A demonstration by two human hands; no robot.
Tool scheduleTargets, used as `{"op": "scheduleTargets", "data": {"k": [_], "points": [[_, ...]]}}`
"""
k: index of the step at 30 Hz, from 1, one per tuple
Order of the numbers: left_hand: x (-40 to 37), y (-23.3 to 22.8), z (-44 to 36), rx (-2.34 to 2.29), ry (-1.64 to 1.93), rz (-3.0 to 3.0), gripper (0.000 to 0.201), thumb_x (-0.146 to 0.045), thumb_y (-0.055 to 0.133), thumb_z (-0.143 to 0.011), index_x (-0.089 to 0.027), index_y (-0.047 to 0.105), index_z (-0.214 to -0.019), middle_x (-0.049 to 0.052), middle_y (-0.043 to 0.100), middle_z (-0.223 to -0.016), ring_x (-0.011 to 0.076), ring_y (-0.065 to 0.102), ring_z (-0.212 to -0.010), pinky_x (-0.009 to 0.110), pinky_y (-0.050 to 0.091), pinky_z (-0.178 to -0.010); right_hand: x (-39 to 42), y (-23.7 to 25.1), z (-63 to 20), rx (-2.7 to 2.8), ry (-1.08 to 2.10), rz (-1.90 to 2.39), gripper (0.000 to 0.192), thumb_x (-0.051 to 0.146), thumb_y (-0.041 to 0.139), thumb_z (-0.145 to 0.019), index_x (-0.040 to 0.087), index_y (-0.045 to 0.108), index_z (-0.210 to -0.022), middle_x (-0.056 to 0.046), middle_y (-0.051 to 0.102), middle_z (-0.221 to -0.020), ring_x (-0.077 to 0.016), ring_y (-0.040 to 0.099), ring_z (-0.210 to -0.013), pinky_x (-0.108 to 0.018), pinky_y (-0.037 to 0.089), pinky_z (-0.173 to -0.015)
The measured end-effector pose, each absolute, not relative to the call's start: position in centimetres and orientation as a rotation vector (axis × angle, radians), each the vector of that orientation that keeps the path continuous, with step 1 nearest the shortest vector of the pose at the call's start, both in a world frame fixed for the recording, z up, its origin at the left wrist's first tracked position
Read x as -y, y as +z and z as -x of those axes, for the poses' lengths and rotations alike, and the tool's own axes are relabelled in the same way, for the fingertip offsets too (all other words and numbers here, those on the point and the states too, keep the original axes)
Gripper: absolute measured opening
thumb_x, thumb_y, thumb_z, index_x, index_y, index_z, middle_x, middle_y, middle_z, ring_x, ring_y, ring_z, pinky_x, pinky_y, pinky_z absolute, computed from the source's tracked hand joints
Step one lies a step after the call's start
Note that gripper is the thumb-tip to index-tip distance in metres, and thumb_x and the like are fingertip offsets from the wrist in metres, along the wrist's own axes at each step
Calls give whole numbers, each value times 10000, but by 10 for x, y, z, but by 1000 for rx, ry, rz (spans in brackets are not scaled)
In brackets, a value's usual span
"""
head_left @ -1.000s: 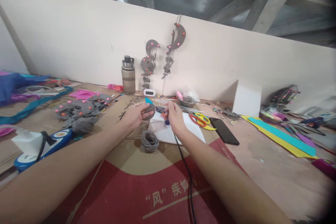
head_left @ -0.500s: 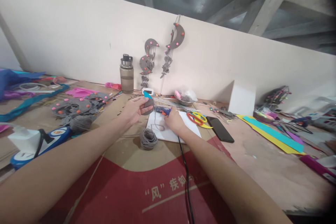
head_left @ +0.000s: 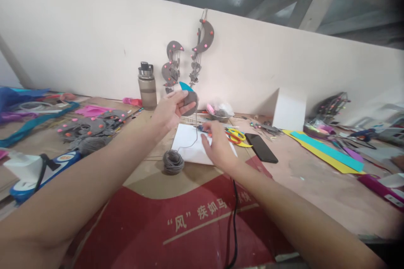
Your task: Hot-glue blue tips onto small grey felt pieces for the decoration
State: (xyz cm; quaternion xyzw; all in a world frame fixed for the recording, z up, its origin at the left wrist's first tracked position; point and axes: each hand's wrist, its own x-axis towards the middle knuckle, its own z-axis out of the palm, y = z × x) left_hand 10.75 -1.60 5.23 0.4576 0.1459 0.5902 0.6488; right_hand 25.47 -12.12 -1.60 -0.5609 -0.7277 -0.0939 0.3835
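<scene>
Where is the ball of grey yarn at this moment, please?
The ball of grey yarn lies on the cardboard, centre-left of the head view, touching the white sheet, near the right hand.

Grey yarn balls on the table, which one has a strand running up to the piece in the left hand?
The small yarn ball beside the white sheet; the bigger yarn ball lies by the felt cutouts.

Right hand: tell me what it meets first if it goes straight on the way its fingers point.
The right hand points up-left over the white sheet; probably the blue-handled tool at its fingertips comes first, though depth is unclear.
</scene>
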Motion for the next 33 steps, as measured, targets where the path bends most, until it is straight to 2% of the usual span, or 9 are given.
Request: {"op": "scheduleTargets", "data": {"k": [2,5,9,13,18,22,27,30,33], "points": [[12,61,-104,-319,1386,-1073,124,-210,694,-733,-148,624,-815,38,720,-876,174,679,-954,324,555,-873,137,-17,-234,2072,-1,1178,307,219,445,-907,183,460,-1211,-101,559,-1062,-200,545,-977,-352,456,-886],[7,70,-98,-316,1434,-1091,157,-230,697,-736,-155,629,-855,42,721,-914,193,664,-1027,341,546,-908,146,-24,-210,2276,162,1196,584,279,628,-814,231,386,-1344,-128,495,-1240,-229,535,-1071,-344,476,-854],[9,87,-96,-247,1436,-1124,137,-195,659,-783,-143,623,-905,59,713,-978,217,629,-1112,352,522,-956,125,-25,-179,2279,276,1372,505,93,474,-835,193,396,-1324,-107,573,-1077,-193,599,-884,-328,484,-780],[23,116,-99,-112,1419,-1167,133,-151,578,-857,-90,595,-974,96,686,-1044,223,607,-1151,332,494,-977,99,-6,-139,2070,316,1204,618,312,697,-762,162,401,-1283,-120,576,-1122,-232,570,-1010,-362,491,-850],[42,131,-99,-88,1370,-1220,157,-164,535,-883,-79,604,-997,96,674,-1083,230,609,-1154,347,498,-971,104,6,-144,2197,291,1141,489,271,607,-831,201,465,-1293,-109,614,-1146,-229,593,-1025,-368,483,-862],[45,107,-98,-167,1321,-1209,142,-196,616,-826,-120,631,-945,51,705,-974,216,647,-1080,345,531,-932,116,0,-186,2075,325,1070,323,136,490,-839,196,586,-1142,-70,645,-1093,-137,617,-831,-268,484,-739],[38,52,-98,-299,1234,-1116,105,-184,686,-746,-107,653,-810,54,705,-836,173,687,-846,319,575,-808,120,-19,-227,1880,337,1145,232,25,425,-698,193,579,-655,10,597,-674,-123,568,-685,-243,437,-679],[31,17,-96,-441,1207,-1069,136,-193,739,-690,-102,664,-756,47,693,-777,152,670,-750,310,581,-738,112,-29,-241,1403,318,1211,168,97,404,-763,205,509,-687,13,547,-677,-134,543,-680,-267,445,-688],[26,-5,-91,-564,1187,-1150,222,-265,792,-644,-106,691,-759,47,701,-772,149,663,-738,310,571,-754,103,-27,-241,1252,404,1162,55,247,464,-845,212,497,-871,-17,568,-872,-153,569,-827,-298,474,-773]]}}
